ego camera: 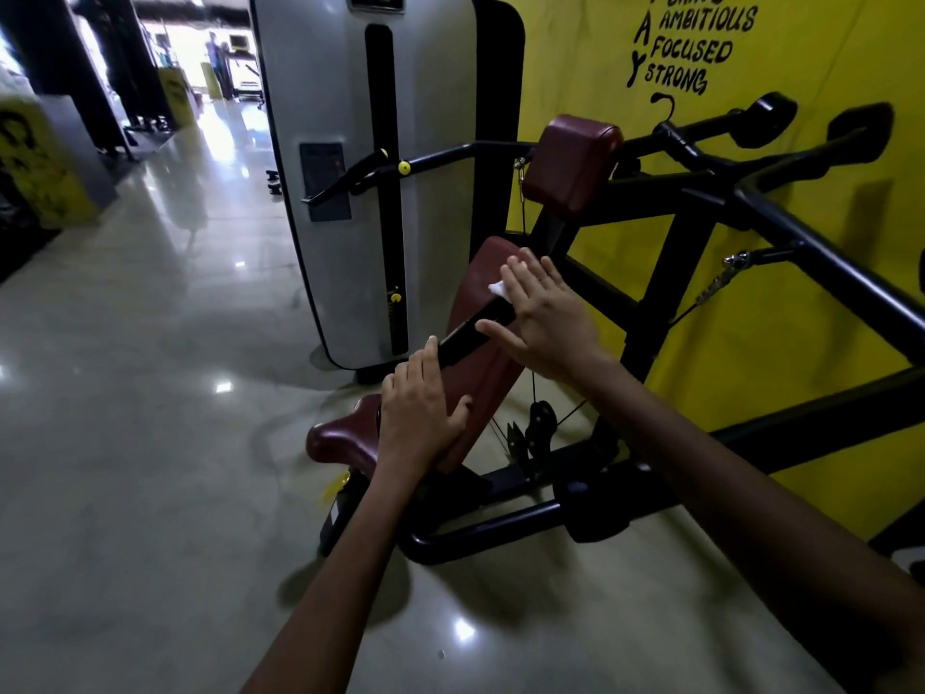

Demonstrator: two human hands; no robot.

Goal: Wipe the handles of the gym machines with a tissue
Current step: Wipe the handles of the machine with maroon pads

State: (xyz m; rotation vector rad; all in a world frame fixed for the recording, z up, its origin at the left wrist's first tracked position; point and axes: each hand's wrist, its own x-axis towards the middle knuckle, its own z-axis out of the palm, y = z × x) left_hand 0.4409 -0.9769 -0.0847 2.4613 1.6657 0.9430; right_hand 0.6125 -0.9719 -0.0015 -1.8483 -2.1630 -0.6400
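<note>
A black handle [473, 333] of the gym machine slants across in front of the maroon back pad [483, 273]. My right hand [543, 313] lies flat over the handle's upper end with straight fingers, pressing a white tissue [497, 289] against it; only a corner of the tissue shows past the fingers. My left hand [420, 413] holds the lower end of the handle, fingers over the top and thumb spread to the right.
The maroon seat [340, 440] sits below my left hand, on a black frame [500, 525]. A grey weight-stack cover [360, 142] stands behind. A yellow wall [781, 293] runs along the right. Glossy floor [150, 393] spreads left. A person stands far down the hall.
</note>
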